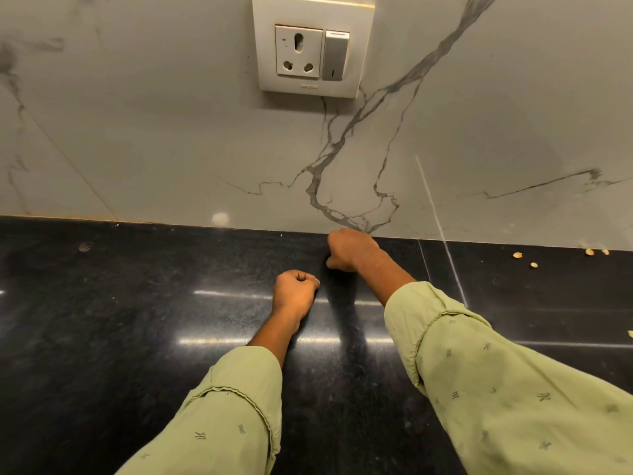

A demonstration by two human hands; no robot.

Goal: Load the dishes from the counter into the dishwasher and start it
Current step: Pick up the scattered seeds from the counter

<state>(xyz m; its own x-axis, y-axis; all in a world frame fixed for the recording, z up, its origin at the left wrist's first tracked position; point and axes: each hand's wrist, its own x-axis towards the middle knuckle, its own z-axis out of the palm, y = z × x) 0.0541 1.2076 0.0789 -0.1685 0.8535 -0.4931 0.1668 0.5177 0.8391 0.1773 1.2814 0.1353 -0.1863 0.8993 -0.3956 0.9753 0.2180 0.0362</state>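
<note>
Two pale green sleeves with a small dark print come in from the bottom edge, left sleeve [222,416] and right sleeve [496,378], both cuffs folded back at the forearm.

Left hand [294,291]: closed fist, fingers curled in, thumb tucked on top, nothing held. It sits over the middle of the tabletop [120,320]. Can't tell if it touches the surface.

Right hand [352,250]: also a fist, back of hand to the camera, fingers curled under, nothing visible in it. It is farther out than the left, just up and to the right of it, close to the seam where the tabletop meets the wall. The hands are apart, not touching each other.

The tabletop is the counter from the task: black polished stone, filling the lower half, with light streaks reflected on it. A thin pale joint line runs across its right part. A few small pale scraps [534,265] lie on the far right near the wall. A small round mark [85,246] is at far left.

Beyond it is a wall [171,132] of white marble-look tile with grey veins. High on it, above the hands, is a cream socket plate [312,46] with a three-pin outlet and a switch [336,55] to its right.
</note>
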